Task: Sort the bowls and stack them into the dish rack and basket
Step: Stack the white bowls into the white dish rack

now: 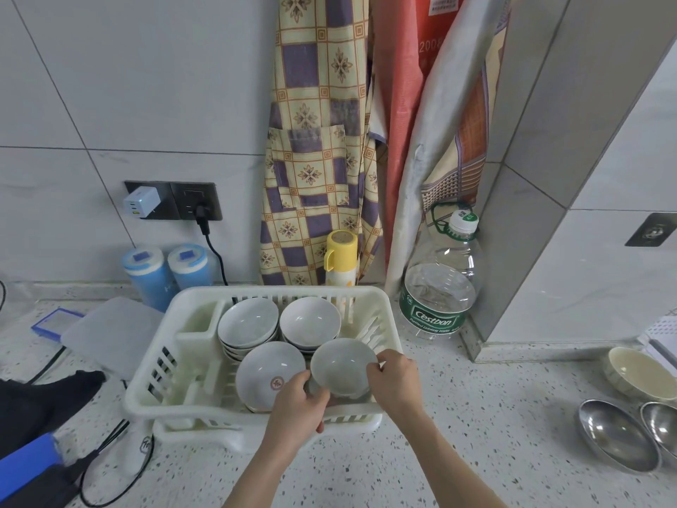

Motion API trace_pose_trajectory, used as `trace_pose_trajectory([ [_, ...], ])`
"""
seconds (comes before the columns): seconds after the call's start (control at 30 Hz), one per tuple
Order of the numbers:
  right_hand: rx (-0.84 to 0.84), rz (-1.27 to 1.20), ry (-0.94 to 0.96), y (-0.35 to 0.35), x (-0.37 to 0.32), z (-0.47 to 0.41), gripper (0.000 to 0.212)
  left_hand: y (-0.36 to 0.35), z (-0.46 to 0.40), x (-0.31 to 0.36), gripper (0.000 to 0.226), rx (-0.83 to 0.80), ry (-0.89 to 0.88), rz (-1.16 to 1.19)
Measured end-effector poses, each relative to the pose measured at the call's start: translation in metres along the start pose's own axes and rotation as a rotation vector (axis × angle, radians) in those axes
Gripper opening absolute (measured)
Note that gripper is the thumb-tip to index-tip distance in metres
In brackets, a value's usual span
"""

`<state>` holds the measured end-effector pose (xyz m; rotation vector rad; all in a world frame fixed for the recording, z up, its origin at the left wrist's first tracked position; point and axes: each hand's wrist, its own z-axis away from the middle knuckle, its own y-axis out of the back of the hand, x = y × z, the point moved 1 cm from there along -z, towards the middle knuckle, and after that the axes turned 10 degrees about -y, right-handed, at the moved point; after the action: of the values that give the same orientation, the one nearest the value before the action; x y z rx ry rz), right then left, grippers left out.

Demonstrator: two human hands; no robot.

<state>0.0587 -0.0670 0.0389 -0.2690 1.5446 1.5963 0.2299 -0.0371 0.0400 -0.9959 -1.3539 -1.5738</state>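
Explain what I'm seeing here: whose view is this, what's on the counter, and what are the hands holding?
There is no machine: one camera worn on a person's head looks down at their bare hands. The left hand and right hand together grip a pale bowl by its rim, over the white dish rack. The rack already holds other bowls, some stacked, including one with a red mark. On the speckled counter to the right lie a cream bowl and two metal bowls. A large water bottle stands behind the rack's right corner.
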Motion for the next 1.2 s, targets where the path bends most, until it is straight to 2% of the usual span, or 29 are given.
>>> trace_pose_trajectory([
  [0.1, -0.005, -0.017, -0.016, -0.002, 0.001, 0.0, 0.018, 0.0, 0.002, 0.002, 0.02, -0.02, 0.045, -0.053],
  [0.2, -0.031, 0.005, -0.021, -0.002, -0.001, 0.0, 0.014, 0.0, 0.003, 0.004, 0.023, -0.013, 0.091, -0.092],
  [0.37, -0.018, 0.066, -0.007, -0.003, -0.001, -0.001, 0.032, -0.001, 0.003, 0.005, 0.023, -0.069, 0.132, -0.141],
  [0.47, -0.017, 0.143, 0.005, -0.004, -0.003, -0.001, 0.034, -0.001, 0.002, 0.004, 0.021, -0.079, 0.141, -0.11],
  [0.83, -0.108, 0.392, -0.036, -0.01, -0.008, -0.007, 0.027, -0.002, 0.005, 0.002, 0.022, -0.115, 0.172, -0.112],
  [0.97, -0.164, 0.464, -0.048, -0.011, -0.01, -0.01, 0.008, -0.003, 0.007, 0.006, 0.019, -0.134, 0.156, -0.131],
  [1.1, -0.158, 0.553, -0.042, -0.013, -0.011, -0.012, 0.029, -0.003, 0.009, 0.008, 0.015, -0.118, 0.109, -0.146],
  [1.2, -0.131, 0.643, -0.032, -0.018, -0.009, -0.012, 0.029, -0.003, 0.011, 0.008, 0.015, -0.106, 0.084, -0.174],
])
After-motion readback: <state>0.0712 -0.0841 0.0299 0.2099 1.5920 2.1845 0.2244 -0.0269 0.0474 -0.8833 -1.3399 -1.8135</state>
